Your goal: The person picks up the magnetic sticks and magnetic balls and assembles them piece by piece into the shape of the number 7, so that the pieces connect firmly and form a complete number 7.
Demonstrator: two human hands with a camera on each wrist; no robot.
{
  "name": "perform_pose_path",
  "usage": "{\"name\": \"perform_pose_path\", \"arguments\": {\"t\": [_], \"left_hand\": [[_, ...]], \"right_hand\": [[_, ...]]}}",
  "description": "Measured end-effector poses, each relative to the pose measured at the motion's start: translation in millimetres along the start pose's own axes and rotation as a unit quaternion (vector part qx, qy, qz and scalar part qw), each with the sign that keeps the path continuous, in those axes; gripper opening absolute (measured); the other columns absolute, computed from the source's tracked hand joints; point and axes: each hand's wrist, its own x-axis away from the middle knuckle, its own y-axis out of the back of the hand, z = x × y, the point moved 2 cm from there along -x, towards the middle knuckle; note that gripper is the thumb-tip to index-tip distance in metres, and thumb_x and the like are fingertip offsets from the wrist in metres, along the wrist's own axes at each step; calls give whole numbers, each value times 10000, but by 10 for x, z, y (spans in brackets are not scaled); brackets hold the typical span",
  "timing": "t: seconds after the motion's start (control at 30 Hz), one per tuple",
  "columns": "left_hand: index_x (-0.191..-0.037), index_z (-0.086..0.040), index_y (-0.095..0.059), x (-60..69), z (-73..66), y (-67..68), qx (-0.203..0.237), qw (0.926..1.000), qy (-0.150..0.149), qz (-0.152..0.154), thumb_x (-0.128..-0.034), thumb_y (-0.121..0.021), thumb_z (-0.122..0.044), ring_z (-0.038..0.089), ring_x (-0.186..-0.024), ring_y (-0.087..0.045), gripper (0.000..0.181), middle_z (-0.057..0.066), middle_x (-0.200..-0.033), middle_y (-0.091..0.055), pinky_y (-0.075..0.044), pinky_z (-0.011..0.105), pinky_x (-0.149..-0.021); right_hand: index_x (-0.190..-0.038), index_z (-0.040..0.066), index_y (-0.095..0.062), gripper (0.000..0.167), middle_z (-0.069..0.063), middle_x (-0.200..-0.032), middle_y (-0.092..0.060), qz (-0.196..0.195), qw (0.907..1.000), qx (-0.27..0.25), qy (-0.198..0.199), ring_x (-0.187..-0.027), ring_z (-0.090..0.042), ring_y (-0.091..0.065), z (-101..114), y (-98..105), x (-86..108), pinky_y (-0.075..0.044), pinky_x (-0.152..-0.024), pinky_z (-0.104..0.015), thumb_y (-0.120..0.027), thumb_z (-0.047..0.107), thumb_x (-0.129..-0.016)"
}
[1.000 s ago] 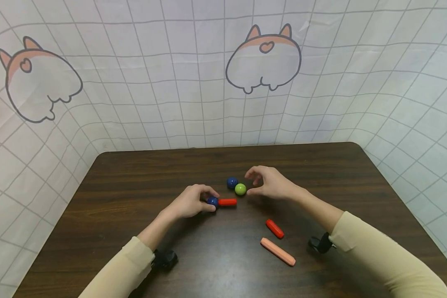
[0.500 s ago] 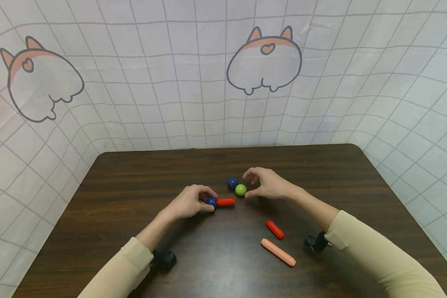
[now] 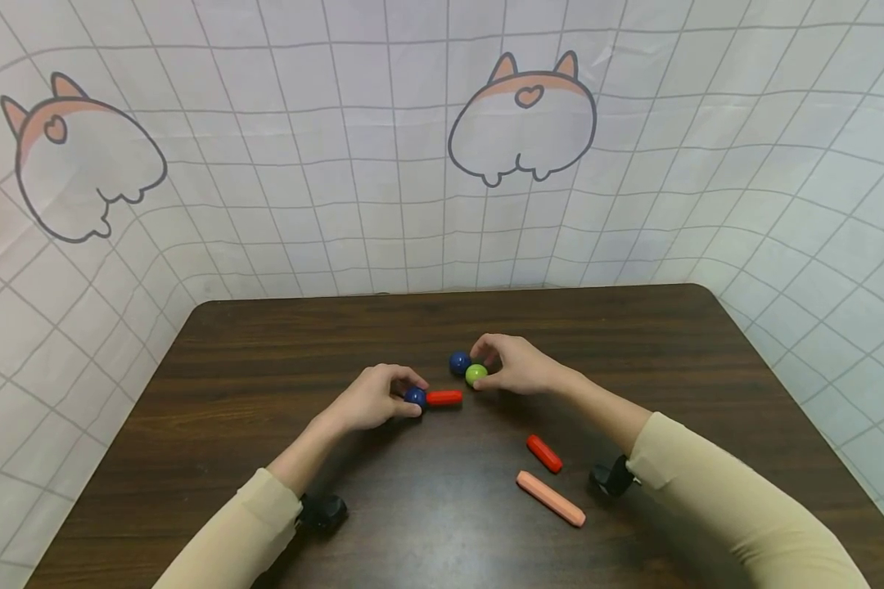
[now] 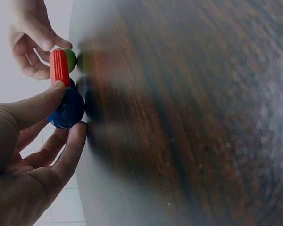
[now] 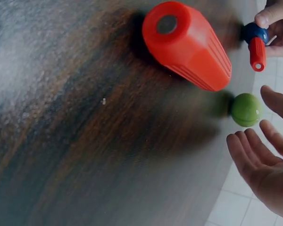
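Observation:
My left hand (image 3: 372,398) pinches a shiny blue ball (image 4: 68,109) between thumb and fingertips. A short red grooved rod (image 3: 444,397) extends from that ball to the right, end against it. My right hand (image 3: 519,365) is at a green ball (image 3: 475,375), thumb on its near side and fingers behind it. In the right wrist view the fingers are spread around the green ball (image 5: 245,109) without a clear grip. Just behind the green ball sits another blue ball (image 3: 460,362), the two seeming to touch.
A second red rod (image 3: 543,453) lies on the dark wooden table (image 3: 265,343), with a round grey disc in its end. In front of it is a longer orange-pink rod (image 3: 550,498). A white gridded cloth (image 3: 368,164) hangs behind the table.
My right hand has moved left and its fingers now come around the green ball. The left hand, with the blue ball and red rod, has shifted very slightly left.

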Motion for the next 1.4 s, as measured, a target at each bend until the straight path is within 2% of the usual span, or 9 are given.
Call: {"name": "perform_pose_path", "arguments": {"t": [0.5,0.8,1.4], "left_hand": [[-1152,-91,-746,8,-11,0,10,10000,27,7,-898,-813,-95,153,-909,-641,263,5,-998,-705,-542,338,-788],[-1154,-97,-746,12,-23,-4,20,10000,85,4,-897,-814,-100,154,-902,-636,265,0,-997,-702,-539,332,-775],[-1167,-117,-747,24,7,-5,69,9997,229,-47,-896,-819,-112,158,-919,-635,281,-21,-998,-695,-536,328,-778]], "right_hand": [[-1202,33,-629,372,-51,-1054,-692,-3,10000,49,-65,-995,-217,-661,0,-42,-43,-522,-882,-427,-812,159,-904],[-1127,68,-655,256,2,-988,-698,22,9997,255,63,-965,-196,-644,-25,-60,-30,-509,-887,-431,-792,137,-922],[-1163,22,-680,262,-21,-1016,-709,9,9992,378,107,-969,-209,-646,-103,53,144,-511,-881,-447,-771,94,-927]]}}
